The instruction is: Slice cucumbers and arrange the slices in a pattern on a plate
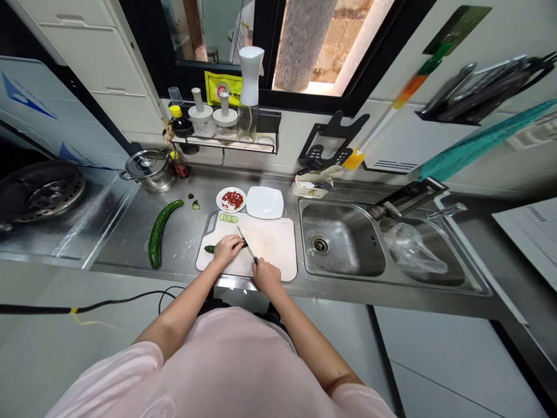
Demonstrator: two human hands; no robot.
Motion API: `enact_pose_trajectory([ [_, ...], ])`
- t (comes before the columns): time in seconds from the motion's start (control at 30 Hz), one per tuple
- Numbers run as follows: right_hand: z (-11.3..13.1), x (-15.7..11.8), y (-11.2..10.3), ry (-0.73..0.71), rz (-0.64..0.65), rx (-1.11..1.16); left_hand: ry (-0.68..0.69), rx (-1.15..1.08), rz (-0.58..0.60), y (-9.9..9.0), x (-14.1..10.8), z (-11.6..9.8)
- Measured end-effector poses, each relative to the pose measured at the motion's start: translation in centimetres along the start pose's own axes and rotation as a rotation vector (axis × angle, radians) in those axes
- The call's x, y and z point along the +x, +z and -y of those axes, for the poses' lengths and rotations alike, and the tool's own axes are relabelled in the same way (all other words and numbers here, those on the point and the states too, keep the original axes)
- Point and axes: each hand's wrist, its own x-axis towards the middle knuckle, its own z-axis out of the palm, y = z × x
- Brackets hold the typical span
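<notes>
A cucumber piece (pixel 209 249) lies across the left half of the white cutting board (pixel 278 249). My left hand (pixel 228 250) is closed over it, with the green end sticking out on the left. In my right hand (pixel 267 274) is the black handle of a knife (pixel 246 242), whose blade slants up and left beside my left fingertips. Several cucumber slices (pixel 228 218) rest near the board's top left. Behind the board stand a plate of chopped red pieces (pixel 232 200) and a bare white plate (pixel 264 202).
A whole cucumber (pixel 162 232) and small green scraps (pixel 195 205) lie left of the board. The sink (pixel 343 238) is on the right, with a plastic bag (pixel 413 248) in its second basin. A steel pot (pixel 150 170) stands at the back left.
</notes>
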Motion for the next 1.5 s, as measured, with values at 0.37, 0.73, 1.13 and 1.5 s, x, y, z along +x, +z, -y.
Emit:
enact_pose_trajectory([
  [0.37,-1.4,-1.9,1.1,0.026,0.016,-0.017,-0.001,-0.007,0.006,0.1,0.0,0.2],
  [0.73,-2.2,-3.1,1.0,0.015,0.046,-0.023,-0.010,-0.004,0.004,0.0,0.0,0.1],
  [1.13,-3.2,-4.5,1.7,0.015,0.057,-0.020,-0.006,-0.005,-0.004,0.1,0.0,0.3],
  [1.5,-4.1,-5.6,2.2,0.011,0.051,-0.004,0.012,0.022,0.002,0.1,-0.1,0.0],
])
